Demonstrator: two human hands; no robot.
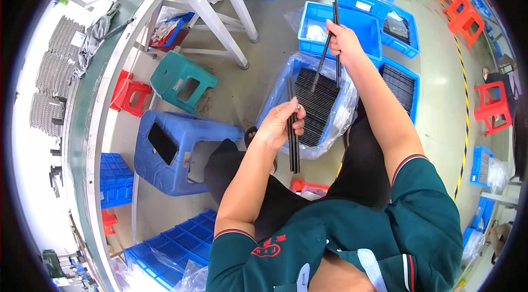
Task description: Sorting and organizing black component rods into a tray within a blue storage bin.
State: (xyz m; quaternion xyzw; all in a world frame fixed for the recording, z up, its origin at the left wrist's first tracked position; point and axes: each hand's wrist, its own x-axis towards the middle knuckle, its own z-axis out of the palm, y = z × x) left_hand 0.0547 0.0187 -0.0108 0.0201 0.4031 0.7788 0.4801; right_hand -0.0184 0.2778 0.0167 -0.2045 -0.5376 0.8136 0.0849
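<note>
My left hand (279, 123) is closed round a small bundle of long, thin black strips (294, 154), held upright over the near left side of a lined bin. Farther forward and to the right, my right hand (345, 43) grips black strips (337, 72) too; one stands nearly upright and another slants down to the left. Below both hands is a blue bin (264, 107) lined with clear plastic, and rows of similar black strips (317, 107) lie packed in it. Whether the slanting strip's lower end touches those rows I cannot tell.
Beyond the lined bin stands a blue bin (311, 45) with plastic inside. Another bin of strips (397, 87) is at the right. On the left are a blue stool (192, 143) bearing a black phone (162, 143), a green stool (173, 80) and a long workbench (91, 99).
</note>
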